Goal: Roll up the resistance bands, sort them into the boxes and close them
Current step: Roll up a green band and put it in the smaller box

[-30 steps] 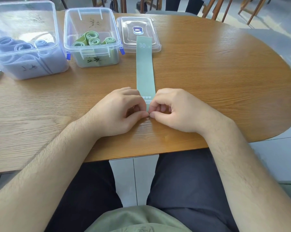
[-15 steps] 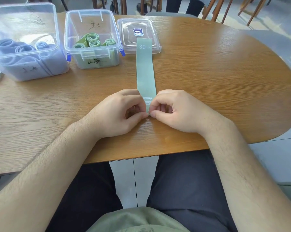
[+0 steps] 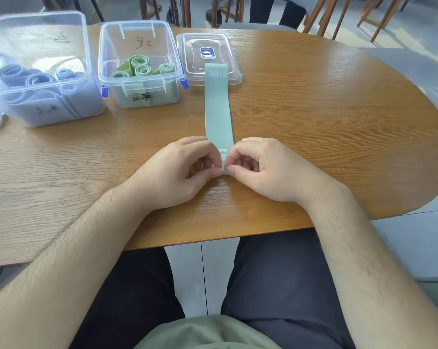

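Green band (image 3: 218, 109) lies flat mid-frame, far end on the lid (image 3: 207, 59) — your left hand (image 3: 177, 172) and right hand (image 3: 263, 170) both pinch its near end, fingers curled tight.

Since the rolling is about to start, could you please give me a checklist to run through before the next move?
1. Left hand and right hand both pinch the near end of the green band: ok.
2. Band lies flat and straight on the table: ok.
3. Far end free of obstacles: not ok, it rests on the lid.
4. Green box is open to receive the roll: ok.
5. First turn tight and even: cannot tell, fingers hide it.
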{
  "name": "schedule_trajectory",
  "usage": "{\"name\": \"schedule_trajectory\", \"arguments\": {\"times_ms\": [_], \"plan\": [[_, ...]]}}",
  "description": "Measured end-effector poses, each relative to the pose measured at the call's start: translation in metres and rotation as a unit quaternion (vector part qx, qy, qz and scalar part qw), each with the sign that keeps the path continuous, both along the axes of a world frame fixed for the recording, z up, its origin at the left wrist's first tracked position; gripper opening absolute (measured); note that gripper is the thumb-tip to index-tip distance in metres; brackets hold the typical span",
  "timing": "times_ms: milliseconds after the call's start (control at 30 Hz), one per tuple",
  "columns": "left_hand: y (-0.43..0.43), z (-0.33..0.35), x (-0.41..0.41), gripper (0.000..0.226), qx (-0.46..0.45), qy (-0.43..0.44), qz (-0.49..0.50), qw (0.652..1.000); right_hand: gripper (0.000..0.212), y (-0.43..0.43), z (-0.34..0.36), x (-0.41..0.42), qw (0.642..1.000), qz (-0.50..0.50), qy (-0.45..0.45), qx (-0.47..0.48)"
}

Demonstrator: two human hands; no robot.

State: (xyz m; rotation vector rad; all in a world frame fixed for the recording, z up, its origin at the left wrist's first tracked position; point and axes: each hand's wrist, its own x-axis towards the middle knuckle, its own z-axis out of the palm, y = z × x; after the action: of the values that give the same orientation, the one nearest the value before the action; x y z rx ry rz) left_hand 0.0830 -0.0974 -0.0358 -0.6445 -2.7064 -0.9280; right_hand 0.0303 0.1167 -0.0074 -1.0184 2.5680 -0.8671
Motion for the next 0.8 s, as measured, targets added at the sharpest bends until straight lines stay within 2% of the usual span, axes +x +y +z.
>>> {"name": "schedule_trajectory", "arguments": {"times_ms": [233,400,533,700,800], "plan": [[-0.002,-0.002,-0.002,0.020,-0.006,0.038,-0.009,0.999,0.007,0.002,-0.003,0.003,0.999,0.001,0.007,-0.048],[-0.002,-0.002,-0.004,0.016,-0.019,0.045,-0.045,0.998,0.016,-0.008,-0.016,-0.024,0.983,-0.075,0.125,-0.114],[-0.002,-0.004,-0.006,0.012,-0.023,0.055,-0.056,0.997,0.032,-0.034,-0.031,-0.074,0.980,-0.109,0.154,-0.067],[-0.002,-0.005,-0.006,0.010,-0.020,0.058,-0.058,0.996,0.036,-0.057,-0.036,-0.108,0.980,-0.105,0.168,0.028],[0.000,-0.005,-0.006,0.009,-0.019,0.069,-0.062,0.996,0.037,-0.061,-0.032,-0.119,0.979,-0.102,0.174,0.028]]}}
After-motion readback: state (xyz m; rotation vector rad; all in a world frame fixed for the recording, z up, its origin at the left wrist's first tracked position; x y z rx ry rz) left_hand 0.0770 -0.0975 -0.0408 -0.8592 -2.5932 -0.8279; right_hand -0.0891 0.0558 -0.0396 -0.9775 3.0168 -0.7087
